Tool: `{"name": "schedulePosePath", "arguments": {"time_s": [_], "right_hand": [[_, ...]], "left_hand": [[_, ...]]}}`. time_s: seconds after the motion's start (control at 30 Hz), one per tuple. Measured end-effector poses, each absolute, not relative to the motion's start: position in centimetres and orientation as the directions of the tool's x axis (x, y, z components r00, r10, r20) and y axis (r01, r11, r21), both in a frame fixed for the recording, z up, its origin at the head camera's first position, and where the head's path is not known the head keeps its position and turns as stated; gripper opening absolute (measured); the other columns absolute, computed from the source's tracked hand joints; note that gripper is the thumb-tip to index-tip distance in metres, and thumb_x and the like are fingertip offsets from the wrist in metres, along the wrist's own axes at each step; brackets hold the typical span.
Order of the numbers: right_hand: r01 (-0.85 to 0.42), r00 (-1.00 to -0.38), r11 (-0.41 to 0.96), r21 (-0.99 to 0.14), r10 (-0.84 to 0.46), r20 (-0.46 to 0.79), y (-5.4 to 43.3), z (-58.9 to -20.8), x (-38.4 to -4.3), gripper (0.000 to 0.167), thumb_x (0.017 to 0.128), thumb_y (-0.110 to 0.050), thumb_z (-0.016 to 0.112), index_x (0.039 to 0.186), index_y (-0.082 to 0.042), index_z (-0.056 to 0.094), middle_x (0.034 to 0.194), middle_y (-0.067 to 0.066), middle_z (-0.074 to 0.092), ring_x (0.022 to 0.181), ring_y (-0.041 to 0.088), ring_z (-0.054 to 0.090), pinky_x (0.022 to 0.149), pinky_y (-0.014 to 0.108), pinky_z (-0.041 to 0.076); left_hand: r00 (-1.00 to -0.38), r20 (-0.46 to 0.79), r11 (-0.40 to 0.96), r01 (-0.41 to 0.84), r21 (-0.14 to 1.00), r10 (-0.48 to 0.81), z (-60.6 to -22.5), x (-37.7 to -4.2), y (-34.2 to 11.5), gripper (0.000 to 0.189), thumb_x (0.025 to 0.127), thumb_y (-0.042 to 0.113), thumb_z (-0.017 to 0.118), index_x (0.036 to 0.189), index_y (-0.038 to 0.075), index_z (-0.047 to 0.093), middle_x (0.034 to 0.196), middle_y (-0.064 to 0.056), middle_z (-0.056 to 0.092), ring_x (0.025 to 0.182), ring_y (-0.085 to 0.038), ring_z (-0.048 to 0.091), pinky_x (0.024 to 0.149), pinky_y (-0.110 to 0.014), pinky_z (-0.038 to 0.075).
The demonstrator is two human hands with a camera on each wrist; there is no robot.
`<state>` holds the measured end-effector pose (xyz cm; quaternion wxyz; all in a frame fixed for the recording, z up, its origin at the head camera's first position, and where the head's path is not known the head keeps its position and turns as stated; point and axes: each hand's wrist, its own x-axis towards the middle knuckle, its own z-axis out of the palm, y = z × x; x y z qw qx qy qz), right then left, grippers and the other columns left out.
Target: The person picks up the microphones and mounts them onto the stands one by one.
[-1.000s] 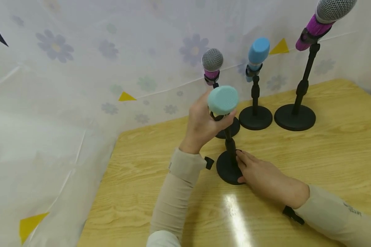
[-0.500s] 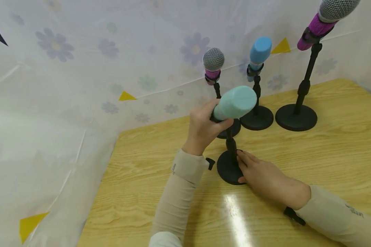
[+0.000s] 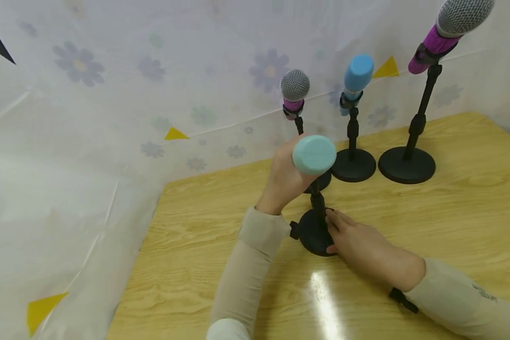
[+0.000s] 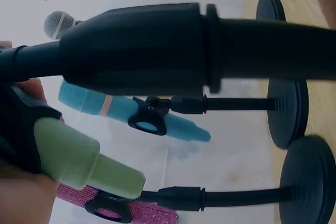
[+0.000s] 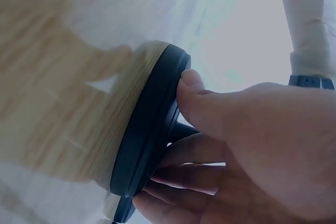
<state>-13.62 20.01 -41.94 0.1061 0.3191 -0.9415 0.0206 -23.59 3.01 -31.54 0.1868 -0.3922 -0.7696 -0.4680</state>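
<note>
In the head view my left hand (image 3: 286, 174) grips a mint-green microphone (image 3: 314, 155) around the clip atop a black desk stand (image 3: 318, 200). The microphone's rounded head points up toward the camera. Its pale green tail (image 4: 89, 156) pokes out of the black clip (image 4: 21, 124) in the left wrist view; most of my left fingers are hidden. My right hand (image 3: 367, 248) holds the stand's round base (image 3: 312, 231) down on the table. Seen from the right wrist, the thumb lies on the base (image 5: 149, 124) near one edge, and the other fingers reach across toward its opposite edge.
Behind stand a purple microphone with a silver grille (image 3: 295, 86), a blue microphone (image 3: 359, 74) and a larger purple one (image 3: 437, 40), each on a black stand. The first stand is partly behind my left hand. A flower-patterned sheet (image 3: 195, 71) borders the wooden table (image 3: 187, 236).
The mint-green microphone's head swung right, then came back left and lower, now facing the camera more directly. My left hand shifted slightly right with it. My right hand stayed on the base.
</note>
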Motion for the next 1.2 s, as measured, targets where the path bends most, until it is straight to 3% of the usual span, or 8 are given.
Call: {"name": "schedulePosePath", "arguments": {"time_s": [0.17,0.37,0.47,0.6,0.73,0.9,1.03,1.2], "right_hand": [[-0.612,-0.773,0.791,-0.02,-0.592,0.229,20.2,-42.0,-13.6,0.064,0.088,-0.04,0.073,0.13,0.007,0.063,0.142,0.025,0.055,0.128,0.039,0.059,0.072,0.034,0.063],[-0.61,-0.77,0.792,0.009,-0.596,0.23,19.7,-42.0,-13.6,0.063,0.088,-0.04,0.073,0.129,0.007,0.064,0.142,0.025,0.055,0.129,0.037,0.059,0.072,0.032,0.062],[-0.633,-0.76,0.775,-0.005,-0.619,0.197,19.8,-41.6,-14.0,0.063,0.089,-0.04,0.073,0.129,0.007,0.064,0.142,0.026,0.055,0.127,0.037,0.06,0.075,0.033,0.062],[-0.636,-0.77,0.742,-0.213,-0.629,0.106,20.8,-40.4,-15.4,0.055,0.092,-0.034,0.072,0.127,0.007,0.065,0.138,0.024,0.059,0.121,0.038,0.064,0.087,0.043,0.06],[-0.551,-0.786,0.641,-0.535,-0.614,0.074,21.4,-39.4,-17.1,0.037,0.096,-0.025,0.069,0.122,0.002,0.067,0.121,0.015,0.07,0.108,0.031,0.071,0.086,0.042,0.06],[-0.518,-0.789,0.547,-0.658,-0.603,0.119,21.2,-39.8,-17.8,0.024,0.098,-0.017,0.067,0.117,-0.004,0.065,0.109,0.007,0.073,0.102,0.025,0.072,0.081,0.034,0.061],[-0.508,-0.81,0.55,-0.663,-0.567,0.15,21.0,-40.8,-17.8,0.021,0.097,-0.011,0.067,0.117,-0.005,0.066,0.109,0.007,0.074,0.102,0.025,0.072,0.082,0.036,0.06],[-0.504,-0.824,0.521,-0.689,-0.529,0.203,21.3,-41.9,-17.8,0.019,0.096,-0.01,0.067,0.115,-0.011,0.068,0.108,0.0,0.075,0.102,0.019,0.072,0.086,0.033,0.06]], "left_hand": [[-0.643,0.643,0.167,0.749,0.642,0.416,-31.6,-23.9,3.7,0.026,0.086,0.007,0.077,0.107,-0.001,0.064,0.099,-0.016,0.071,0.096,-0.022,0.069,0.092,-0.023,0.055],[-0.75,0.581,0.159,0.646,0.747,0.315,-32.8,-22.0,2.3,0.061,0.088,0.01,0.076,0.142,0.008,0.048,0.143,-0.012,0.052,0.131,-0.018,0.052,0.113,-0.034,0.045],[-0.827,0.512,0.111,0.545,0.831,0.233,-33.6,-21.0,1.4,0.068,0.09,0.009,0.075,0.148,0.012,0.041,0.15,-0.008,0.045,0.138,-0.016,0.046,0.114,-0.035,0.045],[-0.894,0.388,0.064,0.411,0.909,0.226,-34.0,-20.5,0.9,0.062,0.092,0.019,0.075,0.145,0.013,0.043,0.144,-0.006,0.049,0.133,-0.015,0.051,0.102,-0.031,0.055],[-0.924,0.241,0.192,0.305,0.933,0.298,-33.9,-20.4,0.3,0.052,0.092,0.028,0.076,0.136,0.013,0.052,0.129,-0.004,0.06,0.116,-0.014,0.063,0.089,-0.029,0.059],[-0.823,0.148,0.364,0.394,0.844,0.549,-34.4,-20.3,0.0,0.029,0.098,0.026,0.067,0.124,0.012,0.065,0.12,-0.004,0.07,0.11,-0.01,0.067,0.089,-0.021,0.057],[-0.697,0.184,0.262,0.481,0.837,0.694,-35.2,-20.6,0.2,0.027,0.102,0.013,0.058,0.128,0.006,0.064,0.128,-0.011,0.069,0.122,-0.015,0.065,0.099,-0.019,0.053],[-0.682,0.193,0.181,0.437,0.881,0.706,-36.0,-20.7,0.4,0.025,0.103,0.007,0.055,0.126,0.005,0.065,0.126,-0.01,0.069,0.121,-0.011,0.064,0.102,-0.021,0.052]]}}
